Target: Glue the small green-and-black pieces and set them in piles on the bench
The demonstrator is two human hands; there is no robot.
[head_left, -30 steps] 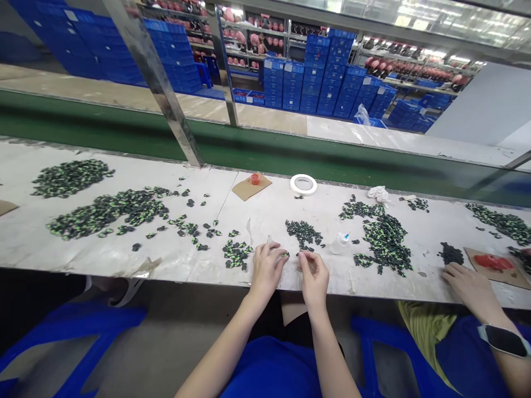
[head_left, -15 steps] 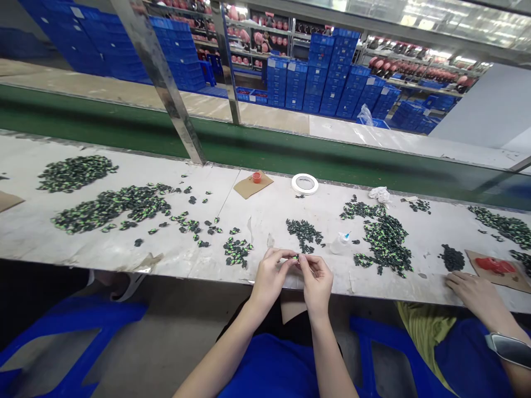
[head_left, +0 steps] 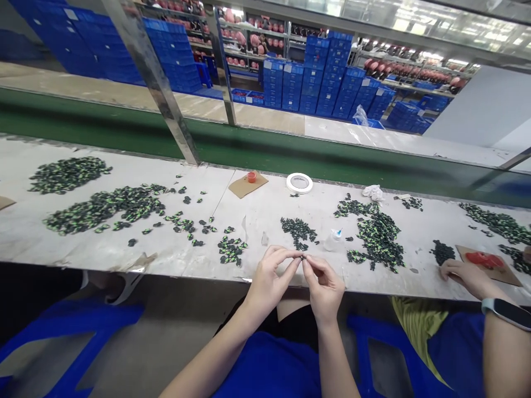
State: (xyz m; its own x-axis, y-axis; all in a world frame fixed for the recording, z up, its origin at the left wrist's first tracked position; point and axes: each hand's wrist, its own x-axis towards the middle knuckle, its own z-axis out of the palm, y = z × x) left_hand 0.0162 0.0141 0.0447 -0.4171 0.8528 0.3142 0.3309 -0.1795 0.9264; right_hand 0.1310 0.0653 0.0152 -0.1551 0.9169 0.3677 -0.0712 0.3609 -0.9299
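Note:
Between the fingertips of both hands is a small dark part (head_left: 302, 257), largely covered by the fingers. My left hand (head_left: 271, 279) pinches it from the left, thumb and forefinger closed. From the other side my right hand (head_left: 324, 284) grips it in the same way, its other fingers curled. Just beyond the hands lies a small pile of dark parts (head_left: 297, 231) on the white table (head_left: 257, 207). A small cluster of black-and-green parts (head_left: 231, 250) sits left of my hands. To their right stands a small white bottle with a blue tip (head_left: 333, 240).
Large piles of black-and-green parts (head_left: 103, 207) spread over the left; another pile (head_left: 380, 237) lies right. A tape roll (head_left: 299, 183) and cardboard with a red cup (head_left: 251, 177) are at the back. A co-worker's hand (head_left: 467, 276) rests near black pieces (head_left: 443, 252).
Both hands stay together at the small part, whose green face showed before and now looks dark. My right hand has shifted slightly right. The co-worker's hand has moved a little.

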